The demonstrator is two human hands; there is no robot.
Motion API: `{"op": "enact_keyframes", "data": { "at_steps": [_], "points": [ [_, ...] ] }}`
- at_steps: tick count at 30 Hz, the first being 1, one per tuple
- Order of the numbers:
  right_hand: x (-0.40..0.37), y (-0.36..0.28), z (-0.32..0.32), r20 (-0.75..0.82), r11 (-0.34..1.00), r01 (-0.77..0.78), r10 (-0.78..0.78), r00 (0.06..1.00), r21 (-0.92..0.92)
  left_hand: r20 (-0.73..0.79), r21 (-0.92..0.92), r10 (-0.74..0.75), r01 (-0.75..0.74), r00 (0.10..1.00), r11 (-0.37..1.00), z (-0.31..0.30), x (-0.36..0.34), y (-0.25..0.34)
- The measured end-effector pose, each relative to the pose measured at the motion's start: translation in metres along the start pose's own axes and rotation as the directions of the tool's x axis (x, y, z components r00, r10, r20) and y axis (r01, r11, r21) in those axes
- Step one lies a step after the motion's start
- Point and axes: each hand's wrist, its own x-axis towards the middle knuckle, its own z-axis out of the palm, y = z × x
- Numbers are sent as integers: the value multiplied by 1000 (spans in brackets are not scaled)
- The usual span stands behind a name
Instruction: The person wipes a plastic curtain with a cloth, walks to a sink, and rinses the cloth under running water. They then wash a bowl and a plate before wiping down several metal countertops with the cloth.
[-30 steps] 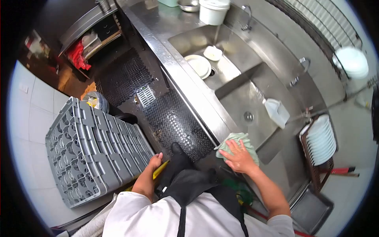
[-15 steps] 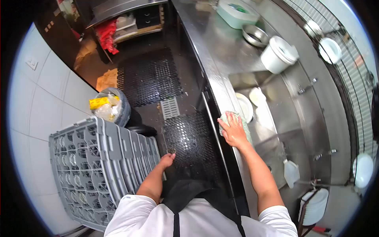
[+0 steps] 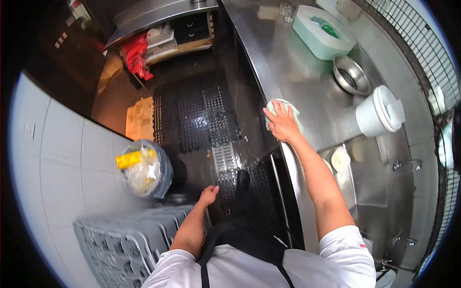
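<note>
My right hand (image 3: 283, 125) lies flat on a pale green cleaning cloth (image 3: 296, 114), pressing it against the front edge of the steel counter (image 3: 317, 91). The cloth shows around its fingers and under the palm. My left hand (image 3: 209, 195) hangs low over the floor, fingers curled together, with nothing visible in it. To the right of the cloth stands a white lidded bucket (image 3: 372, 119). Farther back are a steel bowl (image 3: 353, 74) and a pale green tub (image 3: 307, 36) with a green item inside.
Right of my forearm is the sink (image 3: 374, 168), with a pale round item (image 3: 340, 159) at its side. Glasses (image 3: 287, 11) stand at the back. On the left are a lined trash bin (image 3: 163, 168) and stacked grey racks (image 3: 129, 235). Black mats (image 3: 192, 115) and a drain grate (image 3: 224, 157) cover the floor.
I have stepped forward along the counter. My right hand has carried the cloth from beside the sink to the flat countertop edge. My left hand stays low and curled.
</note>
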Motion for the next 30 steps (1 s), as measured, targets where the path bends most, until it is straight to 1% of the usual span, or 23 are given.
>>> {"op": "enact_keyframes", "data": {
  "at_steps": [2, 4, 6, 7, 8, 10, 11, 14, 15, 16, 18, 19, 20, 21, 22, 23, 24, 25, 26, 27, 28, 29, 30],
  "points": [
    [65, 13, 0, -17, 1000, 8, -8, 1000, 4, -7, 57, -78, 78, 997, 995, -40, 14, 12],
    [127, 22, -5, -7, 1000, -1, 1, 1000, -3, -13, 99, -119, 120, 993, 988, -83, 27, 15],
    [189, 34, -6, -11, 1000, 13, -13, 1000, -17, -119, 45, -156, 163, 981, 986, -125, 41, 17],
    [219, 40, -6, -14, 1000, 15, -15, 1000, -22, -118, -166, -200, 179, 973, 970, -144, 51, 9],
    [250, 46, -5, -17, 999, 20, -20, 1000, -29, -109, -373, -244, 187, 964, 909, -162, 60, 17],
    [312, 59, -3, -27, 999, 26, -27, 999, -40, -134, -618, -334, 185, 933, 764, -195, 66, 34],
    [342, 65, -3, -32, 999, 25, -26, 999, -44, -154, -671, -350, 162, 924, 724, -207, 75, 34],
    [426, 79, -4, -43, 999, 17, -19, 999, -33, -22, -771, -391, 234, 920, 593, -231, 104, 11],
    [457, 85, -5, -49, 999, 21, -23, 999, -34, 58, -761, -470, 344, 881, 550, -227, 110, 0],
    [510, 94, -2, -48, 999, 4, -6, 999, -43, 149, -728, -537, 460, 830, 508, -244, 143, -1],
    [563, 103, -4, -20, 998, -9, 8, 1000, -61, 138, -410, -497, 506, 857, 758, -269, 176, 7],
    [591, 105, -9, -7, 997, -10, 10, 1000, -71, 174, -47, -314, 327, 933, 944, -288, 211, -2],
    [614, 106, -7, 7, 997, -32, 32, 999, -66, 274, 300, -149, 63, 950, 952, -306, 246, -27],
    [638, 110, -4, 22, 997, -46, 48, 999, -66, 190, 40, -191, 187, 963, 982, -324, 274, -11],
    [663, 116, -8, 23, 996, -56, 58, 998, -69, 104, -271, -232, 252, 967, 929, -343, 300, 9],
    [685, 116, -15, 62, 992, -68, 75, 995, -104, 17, -535, -270, 237, 963, 811, -363, 326, 31],
    [710, 118, -19, 67, 992, -78, 85, 994, -103, 39, -681, -372, 297, 927, 669, -400, 354, 64],
    [732, 123, -19, 75, 991, -91, 99, 992, -95, -10, -607, -270, 208, 963, 767, -454, 366, 125],
    [756, 126, -19, 89, 991, -104, 111, 990, -78, -75, -695, -229, 114, 971, 710, -486, 394, 153],
    [780, 131, -21, 99, 990, -115, 122, 988, -78, -135, -684, -156, 22, 979, 729, -519, 423, 179],
    [804, 140, -21, 86, 992, -117, 122, 989, -55, -121, -708, -133, 8, 984, 706, -558, 432, 230],
    [830, 146, -22, 79, 992, -118, 120, 990, -32, -208, -784, -89, -111, 974, 611, -577, 463, 241],
    [856, 153, -21, 74, 993, -117, 118, 990, -11, -226, -813, -110, -125, 968, 569, -604, 477, 270]
  ]
}}
